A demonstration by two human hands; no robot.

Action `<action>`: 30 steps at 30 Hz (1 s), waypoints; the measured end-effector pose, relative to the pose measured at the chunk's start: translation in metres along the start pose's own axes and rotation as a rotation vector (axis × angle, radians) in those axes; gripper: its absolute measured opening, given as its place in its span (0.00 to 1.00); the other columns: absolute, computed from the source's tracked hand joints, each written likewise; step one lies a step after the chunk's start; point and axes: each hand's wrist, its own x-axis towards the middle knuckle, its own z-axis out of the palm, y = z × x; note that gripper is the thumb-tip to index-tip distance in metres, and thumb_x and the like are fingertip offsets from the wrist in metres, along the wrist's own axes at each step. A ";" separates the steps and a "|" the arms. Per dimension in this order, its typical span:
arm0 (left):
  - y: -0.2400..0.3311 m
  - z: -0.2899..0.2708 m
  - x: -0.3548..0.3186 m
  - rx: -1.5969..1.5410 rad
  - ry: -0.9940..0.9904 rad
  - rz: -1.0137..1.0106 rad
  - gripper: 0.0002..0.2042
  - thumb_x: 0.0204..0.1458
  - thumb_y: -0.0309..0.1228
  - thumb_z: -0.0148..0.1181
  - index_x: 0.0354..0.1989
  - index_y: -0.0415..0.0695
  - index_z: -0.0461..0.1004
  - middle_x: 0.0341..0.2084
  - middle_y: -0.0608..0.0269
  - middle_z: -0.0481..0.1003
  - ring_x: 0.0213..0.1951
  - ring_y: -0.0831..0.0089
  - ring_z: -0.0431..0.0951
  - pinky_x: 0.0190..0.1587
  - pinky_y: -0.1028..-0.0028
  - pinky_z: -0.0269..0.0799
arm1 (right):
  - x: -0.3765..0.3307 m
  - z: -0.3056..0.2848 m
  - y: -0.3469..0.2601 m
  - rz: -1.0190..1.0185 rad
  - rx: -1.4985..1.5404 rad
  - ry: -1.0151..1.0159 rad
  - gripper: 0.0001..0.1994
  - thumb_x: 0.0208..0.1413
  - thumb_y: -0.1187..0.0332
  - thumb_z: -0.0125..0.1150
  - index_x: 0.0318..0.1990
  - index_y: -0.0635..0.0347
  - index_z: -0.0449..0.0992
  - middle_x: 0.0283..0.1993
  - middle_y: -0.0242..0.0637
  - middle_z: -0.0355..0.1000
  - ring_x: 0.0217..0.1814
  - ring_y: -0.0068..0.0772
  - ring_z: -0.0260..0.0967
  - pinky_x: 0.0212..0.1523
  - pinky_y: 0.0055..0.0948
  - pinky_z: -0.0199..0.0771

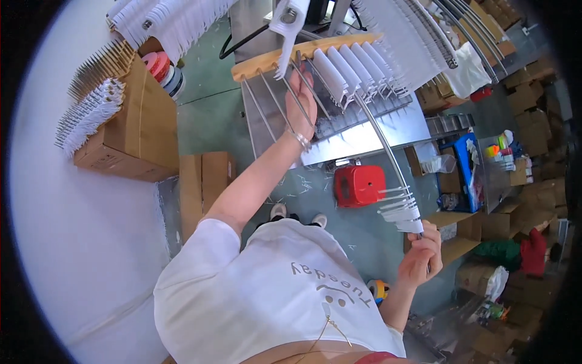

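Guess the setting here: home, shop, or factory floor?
Most likely a small factory or packing workshop: a wooden rack of metal rods strung with white strips, cardboard cartons of the same pieces, and a steel machine table.

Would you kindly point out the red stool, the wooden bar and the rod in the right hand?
red stool (359,185), head view, on its flat seat top.
wooden bar (315,51), head view, on its middle face.
rod (381,142), head view, mid-length, above the right hand (421,258).

Right hand (422,255) gripping metal rod (381,144)
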 end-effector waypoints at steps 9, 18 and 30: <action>0.011 0.018 0.017 -0.197 0.120 -0.226 0.12 0.56 0.26 0.47 0.47 0.37 0.66 0.45 0.64 0.67 0.51 0.76 0.64 0.56 0.78 0.55 | 0.008 0.010 0.001 0.051 -0.026 0.013 0.19 0.59 0.59 0.47 0.23 0.66 0.68 0.28 0.40 0.66 0.34 0.34 0.58 0.39 0.35 0.57; -0.001 0.013 0.019 -0.119 0.071 -0.134 0.08 0.59 0.33 0.46 0.38 0.45 0.70 0.19 0.81 0.60 0.17 0.89 0.52 0.17 0.85 0.44 | 0.003 0.001 0.002 0.025 0.019 0.004 0.18 0.59 0.61 0.44 0.23 0.65 0.67 0.27 0.41 0.65 0.32 0.34 0.57 0.42 0.38 0.55; 0.005 0.005 -0.018 0.164 -0.084 -0.071 0.10 0.57 0.32 0.47 0.41 0.39 0.68 0.29 0.70 0.69 0.34 0.84 0.66 0.39 0.81 0.62 | 0.018 0.033 0.028 0.021 -0.002 -0.010 0.15 0.59 0.64 0.47 0.27 0.68 0.70 0.31 0.45 0.67 0.37 0.35 0.61 0.44 0.36 0.58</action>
